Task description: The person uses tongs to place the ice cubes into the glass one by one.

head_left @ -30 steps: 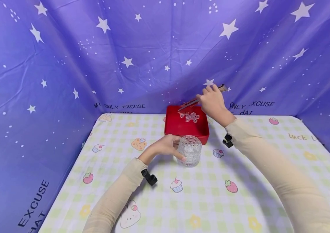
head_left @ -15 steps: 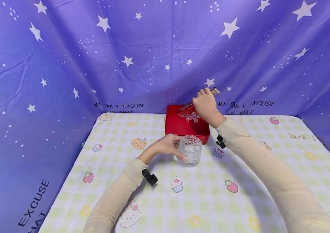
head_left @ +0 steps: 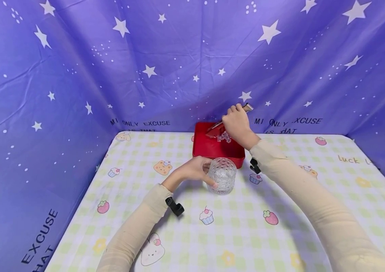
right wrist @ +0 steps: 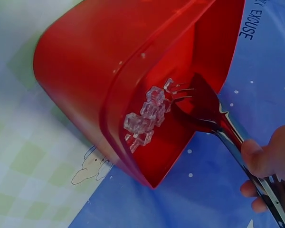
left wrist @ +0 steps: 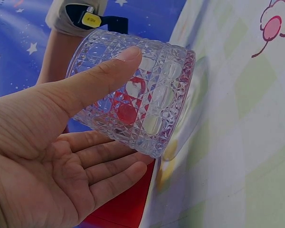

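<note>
Right hand (head_left: 238,122) gripping tongs (right wrist: 237,158) tilted toward clear cubes (right wrist: 151,111) in a red box (right wrist: 80,66), I'm loosely cupping a glass (head_left: 224,175) with my left hand (head_left: 195,170), likely steadying it.

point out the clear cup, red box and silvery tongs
Clear, round, textured cup (left wrist: 154,92): left wrist view, on its side wall.
Red, round-cornered box (right wrist: 80,66): right wrist view, on its outer wall.
Shiny silvery tongs (right wrist: 235,152): right wrist view, on one arm.
</note>
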The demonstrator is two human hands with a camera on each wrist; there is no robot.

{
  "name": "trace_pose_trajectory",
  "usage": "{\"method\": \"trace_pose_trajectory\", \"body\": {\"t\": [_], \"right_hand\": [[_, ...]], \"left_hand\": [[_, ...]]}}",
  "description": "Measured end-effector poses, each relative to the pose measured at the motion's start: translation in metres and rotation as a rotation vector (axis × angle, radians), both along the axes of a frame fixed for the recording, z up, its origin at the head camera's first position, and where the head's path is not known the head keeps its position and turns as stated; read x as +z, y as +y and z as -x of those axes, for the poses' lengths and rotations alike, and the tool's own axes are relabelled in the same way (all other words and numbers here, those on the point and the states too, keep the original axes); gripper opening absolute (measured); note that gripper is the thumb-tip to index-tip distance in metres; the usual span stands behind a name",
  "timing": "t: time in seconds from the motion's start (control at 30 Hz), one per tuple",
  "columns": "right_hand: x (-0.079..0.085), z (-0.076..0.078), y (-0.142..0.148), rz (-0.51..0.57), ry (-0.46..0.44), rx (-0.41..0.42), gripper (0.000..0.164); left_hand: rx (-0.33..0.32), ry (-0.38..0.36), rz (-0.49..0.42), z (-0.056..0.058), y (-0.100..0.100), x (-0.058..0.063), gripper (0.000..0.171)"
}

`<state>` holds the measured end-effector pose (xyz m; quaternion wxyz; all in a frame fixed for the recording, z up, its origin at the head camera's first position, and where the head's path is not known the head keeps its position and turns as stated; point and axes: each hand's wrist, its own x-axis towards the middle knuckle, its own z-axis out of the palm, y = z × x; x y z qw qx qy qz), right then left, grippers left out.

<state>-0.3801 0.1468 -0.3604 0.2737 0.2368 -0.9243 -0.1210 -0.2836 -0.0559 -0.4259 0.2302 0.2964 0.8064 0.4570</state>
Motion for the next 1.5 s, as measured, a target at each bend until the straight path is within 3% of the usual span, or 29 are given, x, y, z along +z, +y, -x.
{"method": "trace_pose_trajectory", "body": {"t": [0.27,0.67,0.97,1.5], "right_hand": [[0.001,-0.005,0.002,0.015,0.007,0.014,0.035],[-0.011,-0.004,0.009,0.060,-0.005,0.007,0.029],[-0.015,-0.005,0.011,0.092,-0.034,-0.019,0.007],[-0.027,0.001,0.018,0.187,0.044,0.044,0.014]], "left_hand": [[0.003,0.002,-0.001,0.001,-0.001,0.000,0.062],[-0.001,-0.009,-0.011,0.002,0.000,-0.002,0.064],[0.005,-0.015,0.004,0.002,0.000,0.000,0.064],[0.005,-0.010,-0.004,0.001,-0.001,-0.001,0.063]]}}
